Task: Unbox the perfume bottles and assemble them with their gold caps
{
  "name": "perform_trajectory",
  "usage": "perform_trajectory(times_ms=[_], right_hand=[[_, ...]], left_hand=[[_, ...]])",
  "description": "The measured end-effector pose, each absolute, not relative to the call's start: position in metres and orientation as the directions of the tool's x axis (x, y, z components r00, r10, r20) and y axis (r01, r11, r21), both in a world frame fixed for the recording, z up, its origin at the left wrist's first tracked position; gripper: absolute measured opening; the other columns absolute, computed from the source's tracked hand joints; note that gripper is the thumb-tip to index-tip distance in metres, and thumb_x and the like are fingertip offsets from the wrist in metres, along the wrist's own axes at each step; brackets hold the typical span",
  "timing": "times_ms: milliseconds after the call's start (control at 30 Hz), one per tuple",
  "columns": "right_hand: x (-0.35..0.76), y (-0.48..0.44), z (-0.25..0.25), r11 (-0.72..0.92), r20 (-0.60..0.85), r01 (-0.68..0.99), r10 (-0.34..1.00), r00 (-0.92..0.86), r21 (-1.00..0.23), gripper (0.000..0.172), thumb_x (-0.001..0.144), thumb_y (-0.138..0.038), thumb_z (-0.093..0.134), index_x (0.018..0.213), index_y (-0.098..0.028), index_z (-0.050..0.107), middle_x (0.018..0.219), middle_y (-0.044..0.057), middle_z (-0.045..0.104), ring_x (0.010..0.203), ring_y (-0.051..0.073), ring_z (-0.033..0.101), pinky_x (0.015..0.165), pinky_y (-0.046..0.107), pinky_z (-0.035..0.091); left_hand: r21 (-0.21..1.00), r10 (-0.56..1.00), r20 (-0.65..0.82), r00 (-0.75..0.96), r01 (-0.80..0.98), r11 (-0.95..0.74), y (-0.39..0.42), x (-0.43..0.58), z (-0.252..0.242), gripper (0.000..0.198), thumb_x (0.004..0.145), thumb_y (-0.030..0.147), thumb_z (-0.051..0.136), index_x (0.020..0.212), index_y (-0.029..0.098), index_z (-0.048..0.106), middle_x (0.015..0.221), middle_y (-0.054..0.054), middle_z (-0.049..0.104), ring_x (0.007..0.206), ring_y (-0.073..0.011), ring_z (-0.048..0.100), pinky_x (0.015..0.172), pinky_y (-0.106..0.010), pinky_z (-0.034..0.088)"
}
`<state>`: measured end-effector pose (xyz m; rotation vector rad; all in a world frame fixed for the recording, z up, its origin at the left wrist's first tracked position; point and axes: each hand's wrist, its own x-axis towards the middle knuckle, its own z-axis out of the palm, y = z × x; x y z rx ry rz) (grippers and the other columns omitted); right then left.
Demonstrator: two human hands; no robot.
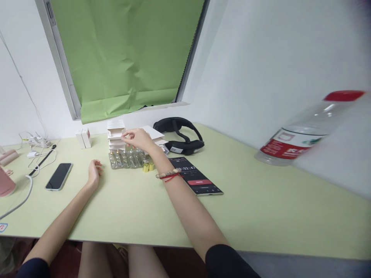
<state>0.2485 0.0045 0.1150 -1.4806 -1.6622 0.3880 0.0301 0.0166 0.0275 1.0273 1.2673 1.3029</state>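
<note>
From my end I see white walls (255,50) meeting at a corner right of a window, its grey frame (62,63) tilted in my view. A creased green sheet (127,50) covers the panes — its lower edge hangs unevenly. A thin cable (20,75) runs down the wall at left. The pale yellow-green tabletop (261,220) stands against the walls — the light looks soft and even.

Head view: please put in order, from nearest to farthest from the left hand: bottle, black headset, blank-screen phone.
1. Blank-screen phone, left of the left hand.
2. Black headset, right and farther back.
3. Bottle, far right, beside the wall.
</note>
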Motion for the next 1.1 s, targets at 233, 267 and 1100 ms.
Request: perform_trajectory(times_ms=[233,267,1100], right_hand=[[0.25,0.003,0.116,0.235,0.361,0.68,0.931,0.047,-0.694,0.017,0.082,-0.031,0.063,0.089,-0.02,0.075,0.058,-0.001,0.068,0.045,0.01,0.056,0.059,0.028,0.047],[0.249,0.003,0.116,0.244,0.368,0.673,0.929,0.046,-0.699,0.016,0.082,-0.031,0.064,0.088,-0.02,0.075,0.057,-0.001,0.068,0.044,0.01,0.056,0.057,0.027,0.047],[0.301,-0.077,0.195,0.75,0.715,-0.367,0.65,0.257,-0.55,0.031,0.065,-0.063,0.065,0.066,-0.033,0.061,0.039,-0.01,0.025,0.032,0.007,0.023,0.039,0.024,0.019]], left_hand=[[0.996,0.99,-0.055,-0.126,-0.08,0.045,0.019,0.028,0.023,0.015,0.076,0.03,0.042,0.072,0.019,0.051,0.073,0.0,0.053,0.052,-0.0075,0.047,0.042,-0.019,0.029],[0.996,0.991,-0.051,-0.125,-0.077,0.042,0.02,0.027,0.022,0.015,0.076,0.03,0.041,0.072,0.019,0.051,0.074,0.0,0.053,0.052,-0.0076,0.047,0.041,-0.019,0.029],[0.775,0.928,0.357,-0.112,0.59,-0.227,0.054,-0.007,0.015,0.015,0.083,0.028,0.04,0.072,0.022,0.048,0.076,-0.001,0.059,0.077,-0.0181,0.055,0.077,-0.031,0.043]])
